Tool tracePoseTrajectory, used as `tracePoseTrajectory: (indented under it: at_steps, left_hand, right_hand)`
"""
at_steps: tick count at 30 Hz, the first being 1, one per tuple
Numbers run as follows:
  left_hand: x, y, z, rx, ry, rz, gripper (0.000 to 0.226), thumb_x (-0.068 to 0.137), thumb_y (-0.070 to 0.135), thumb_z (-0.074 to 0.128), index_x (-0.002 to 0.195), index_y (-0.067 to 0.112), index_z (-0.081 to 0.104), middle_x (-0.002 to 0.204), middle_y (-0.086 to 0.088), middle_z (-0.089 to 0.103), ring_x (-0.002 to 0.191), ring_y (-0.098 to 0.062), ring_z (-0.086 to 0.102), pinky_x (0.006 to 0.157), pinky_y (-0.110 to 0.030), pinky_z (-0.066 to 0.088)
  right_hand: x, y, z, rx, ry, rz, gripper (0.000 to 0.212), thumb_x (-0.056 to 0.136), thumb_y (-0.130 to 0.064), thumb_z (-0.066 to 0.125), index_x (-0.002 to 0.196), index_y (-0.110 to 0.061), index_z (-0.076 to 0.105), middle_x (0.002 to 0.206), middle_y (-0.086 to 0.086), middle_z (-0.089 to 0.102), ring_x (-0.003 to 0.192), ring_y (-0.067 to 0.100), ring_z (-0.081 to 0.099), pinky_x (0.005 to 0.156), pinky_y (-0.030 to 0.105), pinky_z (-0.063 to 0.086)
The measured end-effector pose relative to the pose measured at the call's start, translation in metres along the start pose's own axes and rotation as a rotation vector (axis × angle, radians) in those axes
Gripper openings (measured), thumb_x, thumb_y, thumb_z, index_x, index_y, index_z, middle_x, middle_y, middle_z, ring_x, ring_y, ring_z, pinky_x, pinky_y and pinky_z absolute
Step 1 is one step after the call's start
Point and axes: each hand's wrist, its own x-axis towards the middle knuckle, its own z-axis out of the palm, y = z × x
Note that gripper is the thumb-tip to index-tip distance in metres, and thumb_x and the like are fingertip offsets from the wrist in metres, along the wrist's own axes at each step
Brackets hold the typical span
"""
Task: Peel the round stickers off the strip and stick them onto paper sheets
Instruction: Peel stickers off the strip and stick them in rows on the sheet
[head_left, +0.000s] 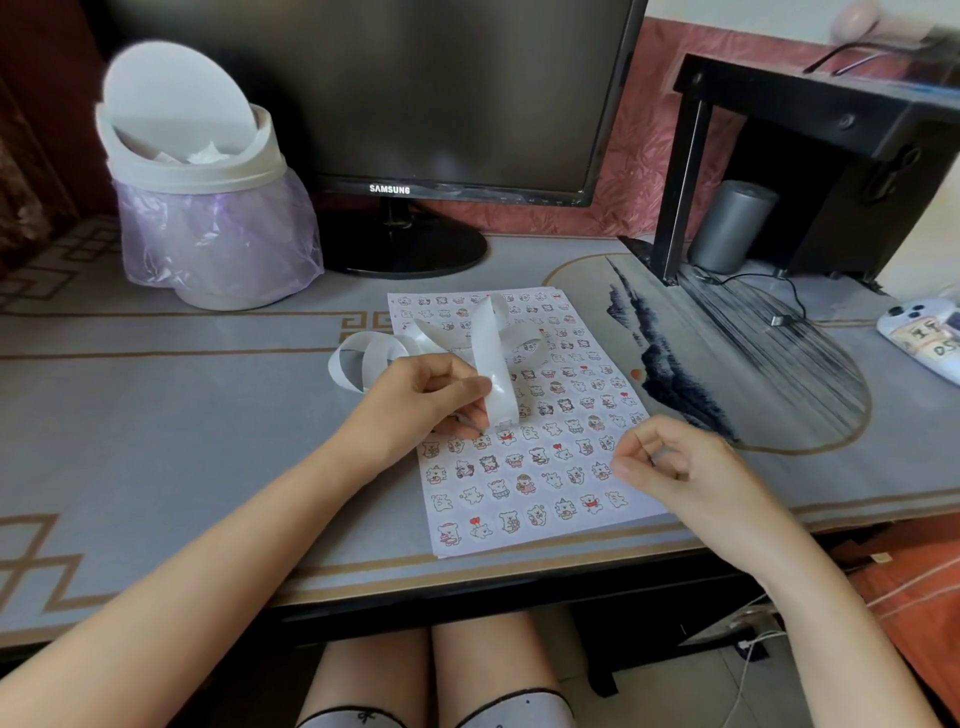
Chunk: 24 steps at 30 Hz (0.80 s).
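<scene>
From my remote seat, the left grip (431, 400) at frame centre pinches the glossy white backing strip (493, 364). The strip rises over the sheet and curls into loose loops (363, 358) left of it. Below lies the white paper sheet (566, 526) on the grey surface (208, 415), crowded with rows of round cartoon-animal stickers (526, 483), some with red accents. The right grip (670, 467) hovers at the sheet's right edge, fingers curled with thumb meeting forefinger; I cannot tell whether it holds a sticker.
</scene>
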Motion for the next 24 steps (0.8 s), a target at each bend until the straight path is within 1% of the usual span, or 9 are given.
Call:
tracePoseTrajectory:
  at_steps: [3,6,8,11,14,16,20,22,24]
  left_hand:
    - [-0.001,0.003,0.000,-0.033,0.009,0.035,0.014,0.093,0.008,0.056,0.081,0.001,0.060,0.067,-0.007,0.068,0.065,-0.016,0.068,0.065,-0.024,0.059]
    - [-0.001,0.004,0.000,-0.045,0.023,0.079,0.013,0.094,0.007,0.054,0.084,-0.001,0.059,0.067,-0.007,0.069,0.064,-0.016,0.068,0.063,-0.026,0.059]
    - [-0.001,0.004,0.000,-0.049,0.026,0.100,0.014,0.094,0.008,0.053,0.086,-0.001,0.058,0.067,-0.005,0.069,0.063,-0.016,0.068,0.061,-0.026,0.058]
    - [-0.001,0.004,-0.001,-0.064,0.031,0.122,0.015,0.095,0.009,0.052,0.088,-0.002,0.057,0.067,-0.005,0.069,0.060,-0.016,0.067,0.058,-0.024,0.056]
    - [-0.001,0.005,-0.001,-0.061,0.036,0.142,0.015,0.095,0.011,0.052,0.088,-0.001,0.058,0.066,-0.006,0.069,0.060,-0.017,0.067,0.057,-0.024,0.055]
    - [-0.001,0.006,-0.001,-0.059,0.038,0.151,0.015,0.095,0.012,0.053,0.089,-0.001,0.058,0.068,-0.008,0.068,0.061,-0.017,0.067,0.057,-0.024,0.055]
    - [-0.002,0.007,-0.001,-0.071,0.033,0.158,0.020,0.096,0.014,0.051,0.092,-0.005,0.058,0.068,-0.008,0.068,0.062,-0.017,0.066,0.057,-0.024,0.055]
    - [-0.003,0.008,0.000,-0.079,0.013,0.144,0.022,0.095,0.015,0.050,0.093,-0.004,0.061,0.068,-0.004,0.069,0.064,-0.016,0.067,0.060,-0.024,0.056]
    - [-0.003,0.007,0.001,-0.066,-0.019,0.132,0.017,0.092,0.013,0.054,0.090,-0.001,0.064,0.067,-0.002,0.068,0.065,-0.014,0.066,0.064,-0.024,0.057]
  right_hand:
    - [0.004,-0.015,0.005,0.095,0.048,-0.063,0.011,0.084,-0.022,0.068,0.076,-0.029,0.064,0.072,-0.009,0.065,0.058,0.005,0.051,0.056,0.018,0.044]
    - [0.012,-0.033,0.018,0.154,0.084,-0.146,0.007,0.083,-0.022,0.068,0.079,-0.027,0.065,0.076,-0.006,0.068,0.067,0.010,0.058,0.066,0.024,0.047]
    - [0.020,-0.043,0.029,0.161,0.105,-0.194,0.007,0.081,-0.024,0.070,0.083,-0.028,0.064,0.079,-0.009,0.069,0.076,0.008,0.061,0.073,0.027,0.047]
    - [0.031,-0.054,0.041,0.153,0.133,-0.257,0.015,0.080,-0.021,0.072,0.090,-0.029,0.063,0.085,-0.016,0.069,0.082,0.002,0.061,0.072,0.022,0.046]
    - [0.038,-0.061,0.050,0.177,0.123,-0.281,0.017,0.080,-0.015,0.073,0.092,-0.024,0.064,0.082,-0.010,0.068,0.081,0.001,0.060,0.069,0.011,0.041]
    - [0.041,-0.063,0.055,0.189,0.113,-0.285,0.017,0.079,-0.011,0.073,0.087,-0.024,0.065,0.081,-0.009,0.068,0.078,0.001,0.059,0.068,0.008,0.040]
    - [0.043,-0.061,0.057,0.248,0.139,-0.288,0.020,0.079,-0.008,0.073,0.082,-0.026,0.065,0.078,-0.010,0.067,0.077,0.004,0.061,0.070,0.011,0.042]
    - [0.043,-0.059,0.057,0.284,0.160,-0.281,0.018,0.079,-0.008,0.073,0.082,-0.024,0.066,0.079,-0.009,0.067,0.078,0.005,0.061,0.072,0.015,0.044]
    - [0.043,-0.056,0.058,0.314,0.174,-0.274,0.014,0.078,-0.008,0.074,0.083,-0.019,0.067,0.079,-0.008,0.068,0.077,0.006,0.061,0.074,0.018,0.046]
